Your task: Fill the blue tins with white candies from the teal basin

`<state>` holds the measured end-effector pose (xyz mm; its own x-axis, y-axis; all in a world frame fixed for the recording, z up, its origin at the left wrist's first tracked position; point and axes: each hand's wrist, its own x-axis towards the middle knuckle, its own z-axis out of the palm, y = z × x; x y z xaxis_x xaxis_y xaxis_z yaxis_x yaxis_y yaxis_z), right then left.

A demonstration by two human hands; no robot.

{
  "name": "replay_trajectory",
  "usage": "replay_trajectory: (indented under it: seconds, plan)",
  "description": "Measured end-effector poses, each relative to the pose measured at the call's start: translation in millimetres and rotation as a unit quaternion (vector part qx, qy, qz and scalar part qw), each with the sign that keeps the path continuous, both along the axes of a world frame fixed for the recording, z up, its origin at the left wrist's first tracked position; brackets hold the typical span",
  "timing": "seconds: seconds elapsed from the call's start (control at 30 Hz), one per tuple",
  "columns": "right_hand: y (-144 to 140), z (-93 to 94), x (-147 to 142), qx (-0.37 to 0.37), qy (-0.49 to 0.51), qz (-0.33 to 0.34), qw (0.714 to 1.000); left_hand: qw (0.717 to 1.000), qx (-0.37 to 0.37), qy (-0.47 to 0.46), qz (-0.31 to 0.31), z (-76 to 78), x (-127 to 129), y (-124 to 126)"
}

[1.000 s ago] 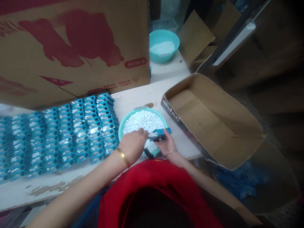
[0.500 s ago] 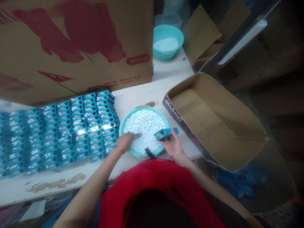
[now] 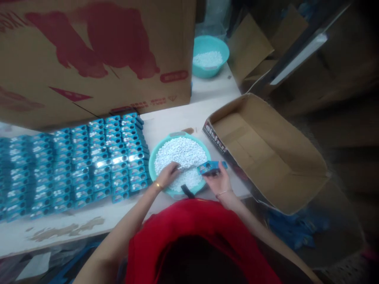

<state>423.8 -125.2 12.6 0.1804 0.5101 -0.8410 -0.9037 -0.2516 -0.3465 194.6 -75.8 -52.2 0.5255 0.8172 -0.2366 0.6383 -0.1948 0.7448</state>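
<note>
a big cardboard carton (image 3: 94, 55) with red print stands at the back of the pale tabletop (image 3: 177, 114), well behind the near teal basin (image 3: 154, 157), which serves as the landmark here. to the right of that basin an open cardboard box (image 3: 266, 154) lies tilted over the tabletop's edge, its inside bare. to the left of the basin, just beside its rim, lie rows of small blue packs (image 3: 74, 165), close-packed and reaching away to the left edge of view. the basin itself is round and filled with small white pellets (image 3: 185, 152). far behind it, past the carton's corner, sits a second teal bowl (image 3: 211, 55), also holding white pellets. the left hand (image 3: 168, 173) reaches over the basin's near-left rim, fingers curled together and resting on the pellets; whether it pinches any cannot be told. the right hand (image 3: 219, 182) is at the basin's near-right rim, fingers and thumb closed around one blue pack (image 3: 211, 167), which is held roughly level, just above the rim, its long side pointing away to the right. a thin bangle (image 3: 159, 185) circles the left wrist, just outside the basin. a small dark strap (image 3: 187, 191) lies against the basin's near edge.
</note>
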Motion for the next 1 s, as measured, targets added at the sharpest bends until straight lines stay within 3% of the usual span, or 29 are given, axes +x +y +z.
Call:
replay_trajectory:
  seconds: [0.13,0.27,0.4,0.53,0.6,0.7,0.77,0.83,0.9,1.0]
  plan:
    - [2.1,-1.8,-2.0,-0.005,0.006,0.001,1.000,0.999,0.021,-0.034,-0.016,50.1,-10.6,7.8]
    - [6.7,-5.3,-11.4,0.006,0.033,0.016,0.999,0.995,0.047,-0.027,-0.080,107.4,-10.4,15.6]
    - [8.4,-9.8,-22.2,0.016,0.066,0.035,0.997,0.981,0.061,0.111,-0.148,150.7,10.6,19.9]
    - [7.0,-10.5,-30.1,0.014,0.096,0.053,0.994,0.927,0.093,0.320,-0.171,185.4,44.6,14.3]
    - [6.2,-9.7,-32.3,0.012,0.107,0.060,0.992,0.904,0.124,0.363,-0.188,201.9,58.5,10.0]
    - [5.7,-8.9,-32.3,0.012,0.112,0.062,0.992,0.895,0.153,0.367,-0.203,219.7,62.6,8.9]
    - [6.0,-8.5,-29.8,0.011,0.115,0.055,0.992,0.903,0.151,0.361,-0.179,219.5,50.7,13.5]
    - [6.5,-7.7,-25.9,0.005,0.120,0.047,0.992,0.923,0.134,0.338,-0.124,203.2,30.0,19.9]
    - [6.7,-6.5,-21.6,-0.003,0.122,0.041,0.992,0.947,0.093,0.301,-0.057,169.2,8.0,23.3]
    - [5.9,-4.3,-16.7,-0.008,0.115,0.039,0.993,0.960,-0.011,0.279,-0.010,97.4,-8.9,14.7]
